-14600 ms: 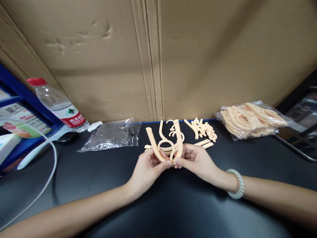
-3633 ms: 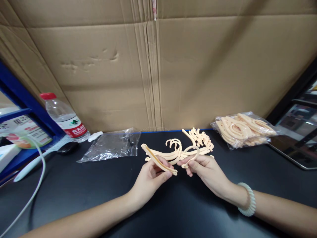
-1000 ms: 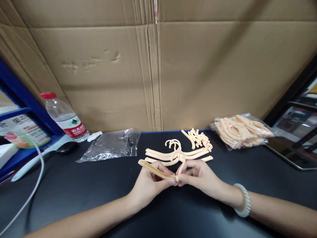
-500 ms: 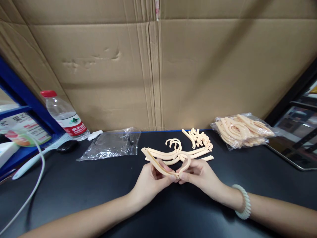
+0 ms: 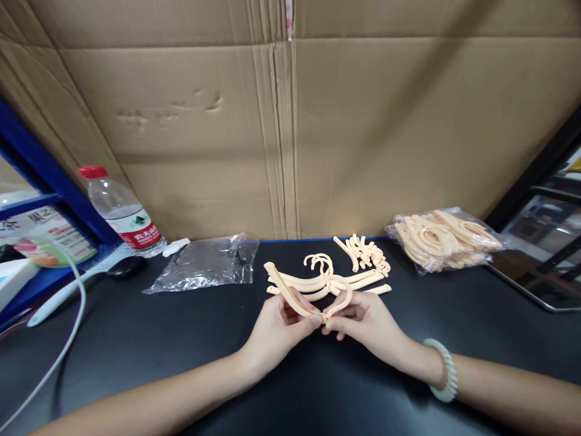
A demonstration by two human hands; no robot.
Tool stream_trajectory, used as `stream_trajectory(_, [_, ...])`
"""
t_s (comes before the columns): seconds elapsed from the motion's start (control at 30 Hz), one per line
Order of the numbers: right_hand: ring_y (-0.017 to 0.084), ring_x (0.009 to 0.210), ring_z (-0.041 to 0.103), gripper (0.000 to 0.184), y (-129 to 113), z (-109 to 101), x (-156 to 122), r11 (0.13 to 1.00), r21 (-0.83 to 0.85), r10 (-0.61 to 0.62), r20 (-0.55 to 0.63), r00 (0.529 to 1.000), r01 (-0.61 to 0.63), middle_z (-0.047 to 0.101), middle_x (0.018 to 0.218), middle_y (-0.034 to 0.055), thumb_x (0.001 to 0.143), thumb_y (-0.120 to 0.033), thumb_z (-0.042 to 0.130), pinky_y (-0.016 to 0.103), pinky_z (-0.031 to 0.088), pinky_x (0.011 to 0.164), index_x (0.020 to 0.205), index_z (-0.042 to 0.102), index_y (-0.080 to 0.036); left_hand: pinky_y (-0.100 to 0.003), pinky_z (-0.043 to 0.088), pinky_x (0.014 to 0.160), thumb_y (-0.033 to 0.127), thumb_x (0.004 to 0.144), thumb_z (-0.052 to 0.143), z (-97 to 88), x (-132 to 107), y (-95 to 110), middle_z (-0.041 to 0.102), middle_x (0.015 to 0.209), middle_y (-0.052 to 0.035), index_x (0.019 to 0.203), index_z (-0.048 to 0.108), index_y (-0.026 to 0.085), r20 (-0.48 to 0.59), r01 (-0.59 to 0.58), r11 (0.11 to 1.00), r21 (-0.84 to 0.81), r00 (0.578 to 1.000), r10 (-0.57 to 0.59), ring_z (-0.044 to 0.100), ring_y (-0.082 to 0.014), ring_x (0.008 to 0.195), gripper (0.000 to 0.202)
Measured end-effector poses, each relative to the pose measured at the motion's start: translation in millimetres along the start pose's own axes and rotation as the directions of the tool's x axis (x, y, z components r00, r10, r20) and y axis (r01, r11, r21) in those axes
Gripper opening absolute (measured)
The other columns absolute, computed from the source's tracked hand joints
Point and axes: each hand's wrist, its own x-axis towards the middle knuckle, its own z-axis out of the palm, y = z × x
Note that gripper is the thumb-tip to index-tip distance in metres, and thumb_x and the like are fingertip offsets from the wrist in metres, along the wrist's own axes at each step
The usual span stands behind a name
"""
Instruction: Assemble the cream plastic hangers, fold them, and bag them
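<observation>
My left hand [image 5: 281, 327] pinches a beige plastic hanger arm [image 5: 287, 292], its free end pointing up and to the left. In my right hand [image 5: 363, 320] is a curved beige hanger hook [image 5: 347, 297], its bend arching above the fingers. The inner ends of the two parts meet between my fingertips; whether they are joined is hidden there. Just behind my hands lie assembled-looking hangers [image 5: 308, 282] with hooks [image 5: 322, 261] pointing away. Farther back is a pile of small loose hook parts [image 5: 370, 254], with a straight arm [image 5: 345, 253] beside it.
A clear bag of beige parts [image 5: 447, 237] lies at the back right. To the left are an empty clear bag [image 5: 204, 266], a red-capped water bottle [image 5: 124, 212], a black object [image 5: 127, 266] and a white cable [image 5: 75, 336]. Cardboard [image 5: 190, 133] walls off the back.
The hanger arm in my left hand has tilted slightly more upright, its free end moving a little up and right. Both hands stay in nearly the same place.
</observation>
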Motion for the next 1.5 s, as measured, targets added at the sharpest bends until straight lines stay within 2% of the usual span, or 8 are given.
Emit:
stream_trajectory(0.23, [0.012,0.059,0.065,0.025,-7,-1,-3,0.988,-0.107,-0.109,-0.010,0.994,0.108,0.066,0.068,0.0028,0.087,-0.038,0.063,0.017,0.047,0.047,0.079,0.065,-0.014,-0.024,0.042,0.065,0.028,0.075,0.070,0.5,2,2,0.056,0.072,0.0023,0.077,0.050,0.017,0.013,-0.036,0.994,0.102,0.999,0.035,0.054,-0.0120,0.069,0.023])
stream_trajectory(0.6, [0.012,0.054,0.063,0.027,-13,-3,-4,0.978,-0.164,-0.140,-0.055,0.989,0.130,0.063,0.067,0.0024,0.085,-0.041,0.061,0.022,0.048,0.047,0.076,0.063,-0.016,-0.026,0.049,0.064,0.032,0.075,0.072,-1.9,2,4,0.062,0.074,-0.0015,0.083,0.060,0.014,0.003,0.016,0.994,0.111,1.000,-0.017,0.061,-0.0146,0.068,0.023])
stream_trajectory(0.83, [0.012,0.050,0.059,0.014,-37,-49,21,0.906,-0.358,-0.320,-0.236,0.917,0.224,0.061,0.058,0.0007,0.077,-0.023,0.052,0.022,0.045,0.048,0.070,0.062,-0.017,-0.026,0.052,0.071,0.032,0.074,0.076,-3.1,1,4,0.066,0.078,-0.0023,0.083,0.061,0.013,-0.034,0.032,0.998,0.054,0.999,-0.031,0.064,-0.0130,0.069,0.025])
stream_trajectory(0.93, [0.015,0.059,0.062,0.018,-50,-78,43,0.791,-0.589,-0.360,-0.226,0.905,0.168,0.065,0.066,0.0036,0.078,-0.025,0.050,0.024,0.047,0.053,0.077,0.065,-0.016,-0.026,0.051,0.071,0.030,0.074,0.076,-3.5,1,4,0.066,0.078,-0.0023,0.083,0.060,0.013,-0.036,0.030,0.998,0.053,0.999,-0.028,0.063,-0.0126,0.070,0.025])
stream_trajectory(1.07, [0.017,0.068,0.064,0.021,-59,-98,66,0.351,-0.936,-0.195,-0.110,0.975,-0.036,0.069,0.072,0.0047,0.084,-0.028,0.051,0.024,0.047,0.061,0.075,0.067,-0.016,-0.026,0.050,0.072,0.030,0.073,0.077,-3.2,1,5,0.067,0.079,-0.0026,0.083,0.060,0.014,-0.055,0.035,0.998,0.056,0.998,-0.032,0.063,-0.0123,0.070,0.026])
stream_trajectory(1.13, [0.018,0.063,0.063,0.025,-59,-97,73,0.224,-0.969,-0.120,-0.137,0.983,-0.108,0.066,0.063,0.0045,0.082,-0.032,0.057,0.025,0.044,0.058,0.063,0.064,-0.017,-0.027,0.050,0.073,0.030,0.073,0.078,-2.8,1,5,0.067,0.079,-0.0028,0.083,0.060,0.014,-0.061,0.034,0.998,0.053,0.998,-0.031,0.063,-0.0129,0.070,0.026])
stream_trajectory(1.33, [0.030,0.072,0.067,0.023,-50,-76,84,0.010,-0.974,-0.057,-0.229,0.972,-0.228,0.068,0.070,0.0139,0.071,-0.037,0.067,0.033,0.045,0.059,0.067,0.066,-0.014,-0.029,0.051,0.073,0.031,0.071,0.079,-2.3,2,5,0.066,0.076,-0.0019,0.082,0.060,0.015,-0.074,0.034,0.998,0.049,0.997,-0.030,0.063,-0.0141,0.070,0.028])
stream_trajectory(1.5, [0.031,0.075,0.068,0.012,-47,-73,93,-0.012,-0.962,-0.020,-0.273,0.962,-0.273,0.069,0.074,0.0155,0.066,-0.024,0.066,0.033,0.046,0.060,0.069,0.068,-0.013,-0.030,0.051,0.072,0.032,0.071,0.078,-2.5,1,6,0.066,0.078,-0.0028,0.082,0.059,0.015,-0.065,0.026,0.999,0.044,0.998,-0.023,0.063,-0.0148,0.070,0.028])
